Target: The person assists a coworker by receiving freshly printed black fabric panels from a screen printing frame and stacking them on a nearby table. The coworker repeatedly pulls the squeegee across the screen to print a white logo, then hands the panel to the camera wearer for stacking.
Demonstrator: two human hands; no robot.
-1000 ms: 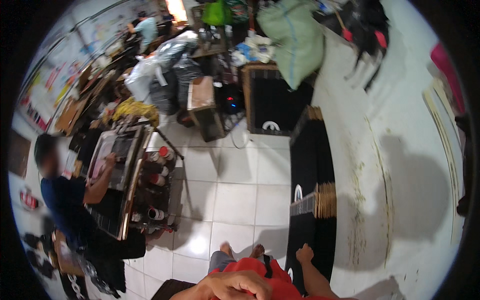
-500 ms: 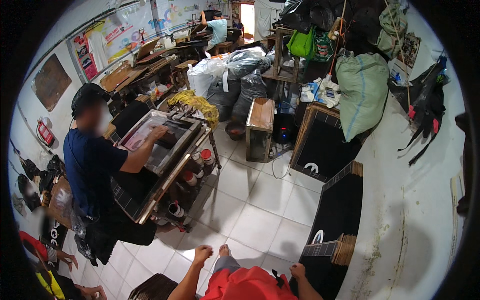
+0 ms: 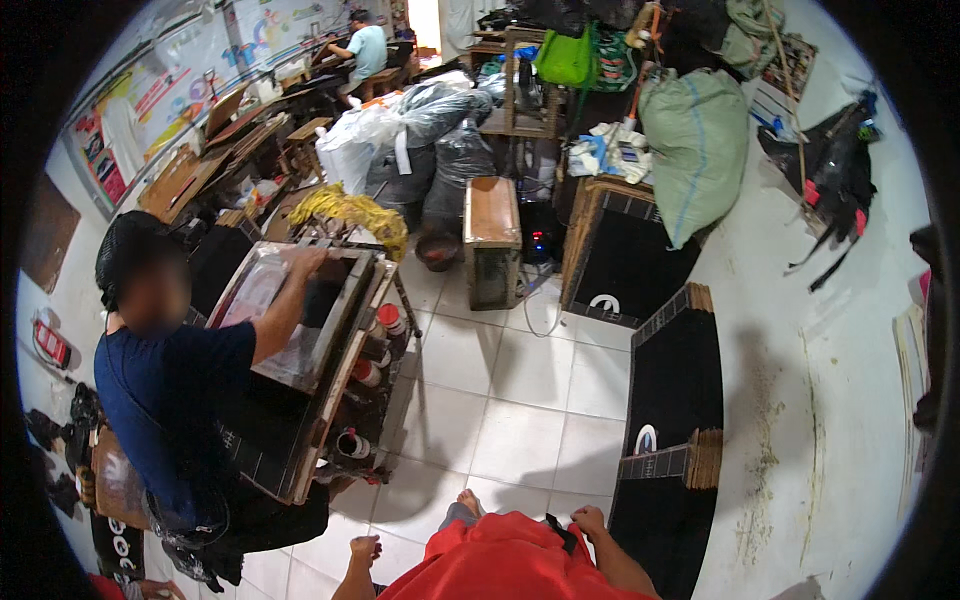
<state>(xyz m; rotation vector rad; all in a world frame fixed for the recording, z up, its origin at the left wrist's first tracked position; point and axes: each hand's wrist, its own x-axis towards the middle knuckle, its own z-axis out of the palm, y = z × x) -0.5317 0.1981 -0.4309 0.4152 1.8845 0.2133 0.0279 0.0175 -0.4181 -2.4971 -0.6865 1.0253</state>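
Observation:
My left hand (image 3: 365,548) is held low at the left of my red clothing (image 3: 480,560), fingers curled, with nothing visible in it. On the other side my right hand (image 3: 588,520) is also loosely closed with nothing visible in it, near a black strap (image 3: 560,533) and left of a row of stacked black boards (image 3: 660,535) with tan edges and white marks, along the right wall. To my left, a co-worker (image 3: 165,400) in dark blue leans at a screen-printing frame (image 3: 355,275) on a stand, one arm stretched over it. Cans of ink (image 3: 389,317) sit beneath.
Tiled floor (image 3: 515,430) lies ahead. Beyond are a wooden box (image 3: 490,250), black bucket (image 3: 437,253), cable (image 3: 545,310), bagged bundles (image 3: 365,150) and a green sack (image 3: 690,150). Another person (image 3: 365,50) sits at the back; a third person's hand (image 3: 160,588) shows at lower left.
My left hand went from in front of my body out to the left, then slightly lower. The co-worker's arm reaches farther across the frame. My view swung upward, showing more room.

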